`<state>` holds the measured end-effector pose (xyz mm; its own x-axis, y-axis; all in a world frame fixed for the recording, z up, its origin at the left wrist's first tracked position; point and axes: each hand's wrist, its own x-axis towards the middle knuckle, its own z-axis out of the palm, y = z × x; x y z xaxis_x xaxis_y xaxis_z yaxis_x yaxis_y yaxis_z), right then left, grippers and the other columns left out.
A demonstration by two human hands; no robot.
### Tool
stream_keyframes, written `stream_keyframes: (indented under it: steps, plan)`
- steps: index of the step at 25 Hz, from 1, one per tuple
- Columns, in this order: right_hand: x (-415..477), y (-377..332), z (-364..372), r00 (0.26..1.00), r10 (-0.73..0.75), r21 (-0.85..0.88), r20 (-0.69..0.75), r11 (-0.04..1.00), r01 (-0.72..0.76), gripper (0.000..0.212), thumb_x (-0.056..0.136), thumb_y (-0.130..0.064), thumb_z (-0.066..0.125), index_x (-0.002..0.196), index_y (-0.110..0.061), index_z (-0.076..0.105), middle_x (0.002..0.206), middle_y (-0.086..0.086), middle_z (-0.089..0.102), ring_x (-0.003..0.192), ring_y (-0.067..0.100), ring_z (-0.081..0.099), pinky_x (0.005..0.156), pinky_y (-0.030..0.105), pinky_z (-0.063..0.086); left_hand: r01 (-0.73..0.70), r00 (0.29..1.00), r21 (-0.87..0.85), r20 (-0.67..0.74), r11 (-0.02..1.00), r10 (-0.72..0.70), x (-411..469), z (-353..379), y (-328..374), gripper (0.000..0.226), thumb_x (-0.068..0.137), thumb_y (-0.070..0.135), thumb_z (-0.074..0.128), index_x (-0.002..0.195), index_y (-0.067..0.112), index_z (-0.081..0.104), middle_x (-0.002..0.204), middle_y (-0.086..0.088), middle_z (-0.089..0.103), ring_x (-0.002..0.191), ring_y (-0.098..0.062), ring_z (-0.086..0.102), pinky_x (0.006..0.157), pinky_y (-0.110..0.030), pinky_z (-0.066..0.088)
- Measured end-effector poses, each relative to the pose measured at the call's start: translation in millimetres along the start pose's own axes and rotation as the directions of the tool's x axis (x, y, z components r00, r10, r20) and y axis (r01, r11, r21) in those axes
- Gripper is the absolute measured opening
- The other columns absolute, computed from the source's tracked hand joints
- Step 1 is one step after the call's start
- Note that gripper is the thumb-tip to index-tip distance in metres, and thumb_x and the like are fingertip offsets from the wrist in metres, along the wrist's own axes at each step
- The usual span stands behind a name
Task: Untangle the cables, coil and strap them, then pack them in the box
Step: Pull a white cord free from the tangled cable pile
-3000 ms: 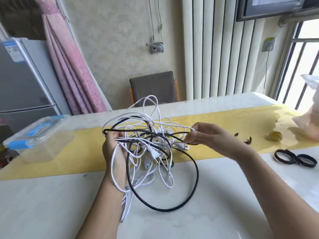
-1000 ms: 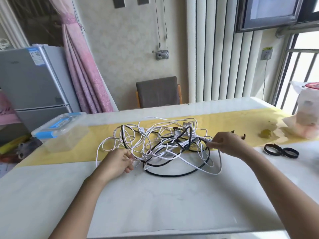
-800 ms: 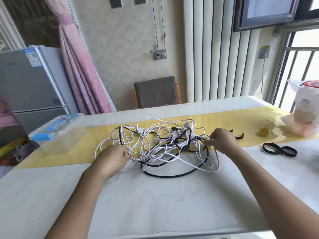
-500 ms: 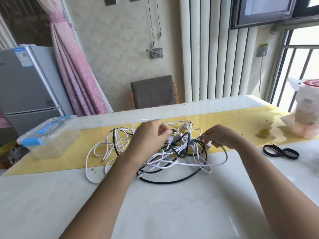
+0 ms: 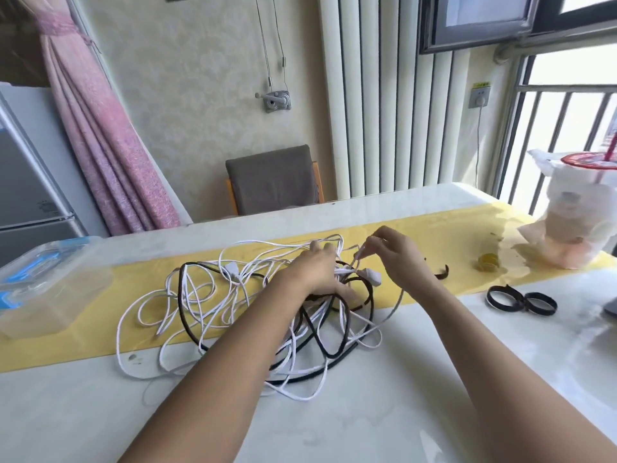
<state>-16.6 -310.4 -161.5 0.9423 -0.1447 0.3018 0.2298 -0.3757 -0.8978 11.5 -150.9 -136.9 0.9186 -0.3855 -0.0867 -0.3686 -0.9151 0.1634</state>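
Note:
A tangle of white cables and a black cable lies on the white table, partly over the yellow runner. My left hand rests on the middle of the tangle, fingers pressed into the cables. My right hand is raised just right of it, pinching a white cable near a white plug. The clear plastic box with blue latches stands shut at the far left. Two black strap loops lie at the right.
A bagged drink cup with a pink straw stands at the right edge, a small yellowish cap beside it. A curled black strap lies by my right wrist. A grey chair is behind the table.
The tangle was lowered from the air onto the table. My left hand moved from the tangle's left edge to its middle, and my right hand lifted a white cable end.

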Motion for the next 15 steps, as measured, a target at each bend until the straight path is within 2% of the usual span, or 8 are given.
stream_keyframes:
  steps: [2, 4, 6, 8, 9, 11, 12, 15]
  plan:
    - [-1.4, -6.2, -4.6, 0.992, 0.022, 0.139, -0.12, 0.99, -0.005, 0.02, 0.096, -0.014, 0.047, 0.083, -0.002, 0.057, 0.074, 0.0, 0.074, 0.059, -0.001, 0.062, 0.056, 0.013, 0.041, 0.049, 0.99, 0.072, -0.134, 0.996, -0.039, -7.3, -8.0, -2.6, 0.069, 0.075, 0.035, 0.076, 0.126, 0.004, 0.04, 0.124, -0.014, 0.047, 0.112, -0.032, 0.053, 0.083, -0.034, 0.043]
    - [-3.8, -14.1, -10.4, 0.971, 0.026, 0.198, -0.237, 0.98, 0.022, 0.022, 0.098, -0.019, 0.046, 0.08, -0.009, 0.055, 0.076, 0.001, 0.074, 0.047, 0.0, 0.047, 0.05, 0.019, 0.035, 0.048, 0.9, 0.011, -0.433, 0.999, -0.039, -13.6, -24.0, -12.3, 0.042, 0.081, 0.019, 0.069, 0.116, 0.007, 0.048, 0.116, -0.012, 0.058, 0.104, -0.032, 0.057, 0.074, -0.034, 0.04]
    - [-7.0, -24.4, -13.2, 0.941, -0.008, 0.25, -0.338, 0.963, 0.098, 0.024, 0.098, -0.021, 0.046, 0.077, -0.013, 0.055, 0.077, -0.002, 0.074, 0.049, 0.006, 0.038, 0.05, 0.023, 0.032, -0.017, 0.679, -0.13, -0.729, 0.991, -0.085, -18.2, -41.1, -28.0, 0.023, 0.08, 0.002, 0.063, 0.098, 0.01, 0.053, 0.101, -0.008, 0.061, 0.089, -0.032, 0.057, 0.061, -0.033, 0.03]
    - [-10.5, -33.3, -14.4, 0.919, -0.027, 0.293, -0.394, 0.944, 0.153, 0.024, 0.097, -0.019, 0.047, 0.079, -0.008, 0.059, 0.072, -0.008, 0.071, 0.049, 0.012, 0.033, 0.046, 0.021, 0.032, -0.071, 0.46, -0.174, -0.879, 0.982, -0.123, -20.9, -45.9, -45.2, 0.031, 0.066, -0.014, 0.058, 0.084, 0.011, 0.051, 0.086, -0.007, 0.056, 0.077, -0.032, 0.052, 0.055, -0.031, 0.024]
    - [-12.5, -35.7, -15.8, 0.912, -0.03, 0.292, -0.409, 0.942, 0.162, 0.025, 0.097, -0.018, 0.047, 0.081, -0.006, 0.061, 0.069, -0.01, 0.069, 0.049, 0.012, 0.033, 0.044, 0.019, 0.031, -0.079, 0.409, -0.14, -0.907, 0.987, -0.096, -23.3, -41.5, -50.8, 0.035, 0.06, -0.017, 0.054, 0.08, 0.012, 0.05, 0.082, -0.006, 0.053, 0.073, -0.03, 0.049, 0.053, -0.03, 0.023]
    - [-12.8, -31.3, -22.2, 0.919, 0.017, 0.267, -0.394, 0.959, 0.096, 0.024, 0.096, -0.016, 0.048, 0.082, -0.004, 0.063, 0.066, -0.012, 0.066, 0.046, 0.011, 0.035, 0.042, 0.017, 0.031, -0.08, 0.426, -0.009, -0.905, 0.997, 0.026, -29.4, -17.7, -55.0, 0.033, 0.059, -0.013, 0.046, 0.078, 0.012, 0.055, 0.078, -0.006, 0.05, 0.068, -0.028, 0.049, 0.053, -0.031, 0.03]
    - [-11.1, -26.3, -27.9, 0.934, 0.087, 0.249, -0.346, 0.969, 0.002, 0.022, 0.095, -0.014, 0.048, 0.083, -0.003, 0.063, 0.07, -0.009, 0.066, 0.044, 0.011, 0.037, 0.041, 0.017, 0.031, -0.085, 0.457, 0.073, -0.884, 0.994, 0.104, -32.8, -1.1, -55.4, 0.032, 0.063, -0.006, 0.042, 0.078, 0.013, 0.061, 0.076, -0.007, 0.05, 0.066, -0.028, 0.05, 0.057, -0.031, 0.033]
    - [-9.1, -10.4, -42.8, 0.939, 0.343, 0.027, -0.013, 0.939, -0.342, 0.021, 0.092, -0.003, 0.048, 0.078, -0.003, 0.064, 0.076, 0.007, 0.067, 0.041, 0.011, 0.048, 0.041, 0.016, 0.038, -0.093, 0.641, 0.292, -0.714, 0.952, 0.282, -45.6, 46.7, -52.5, 0.036, 0.072, 0.007, 0.037, 0.07, 0.018, 0.072, 0.073, -0.004, 0.055, 0.065, -0.025, 0.053, 0.059, -0.031, 0.04]
